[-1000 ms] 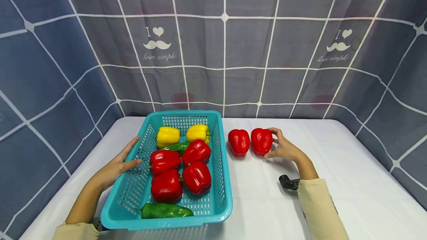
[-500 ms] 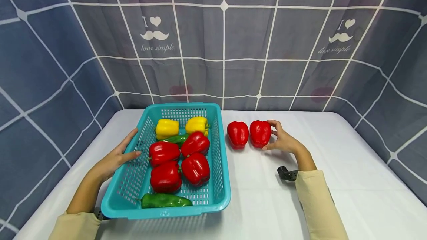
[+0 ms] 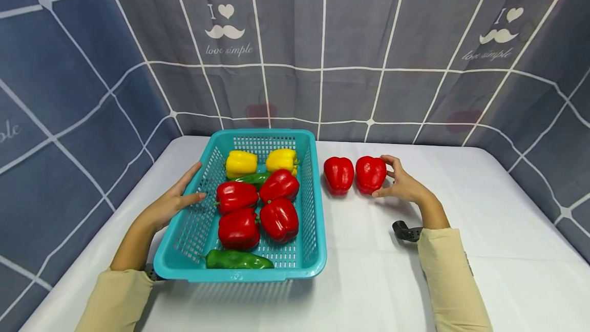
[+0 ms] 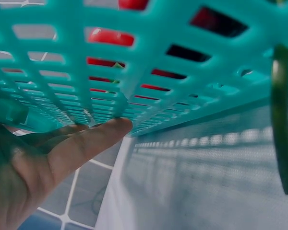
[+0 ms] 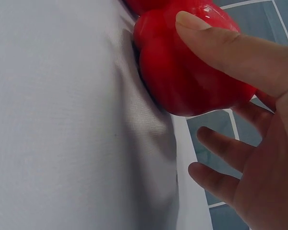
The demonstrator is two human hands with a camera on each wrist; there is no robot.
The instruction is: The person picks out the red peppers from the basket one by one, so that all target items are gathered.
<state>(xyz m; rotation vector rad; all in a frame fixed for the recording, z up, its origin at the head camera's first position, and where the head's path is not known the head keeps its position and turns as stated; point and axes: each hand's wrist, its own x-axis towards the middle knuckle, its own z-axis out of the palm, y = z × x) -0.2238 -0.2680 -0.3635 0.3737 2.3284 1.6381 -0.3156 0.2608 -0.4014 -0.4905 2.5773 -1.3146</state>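
Right hand (image 3: 403,184) at the right flank of a red bell pepper (image 3: 371,173), on the white tabletop (image 3: 484,229) just right of the teal basket (image 3: 318,229). Thumb low on the near side of that pepper, index finger at its top; in the right wrist view thumb flat across the red skin, remaining fingers (image 5: 221,146) loosely spread and clear of it. Light pinch between thumb and index, not a full wrap. Pepper down on the cloth, upright, touching or just beside a second red pepper (image 3: 338,174) on its left; gap too fine to judge.

Left hand (image 3: 172,204) against the left wall of the basket, thumb over the rim toward the inside, fingers straight along the outside mesh. Left wrist view: one fingertip (image 4: 113,130) pressed to the lattice from outside. No curl round the rim visible.

Inside the basket: two yellow peppers (image 3: 241,163) at the far end, four red peppers (image 3: 238,228) in the middle, one green pepper (image 3: 239,259) along the near wall, another green one partly hidden between yellows and reds.

Behind: grey checked curtain (image 3: 322,55) round the tabletop.
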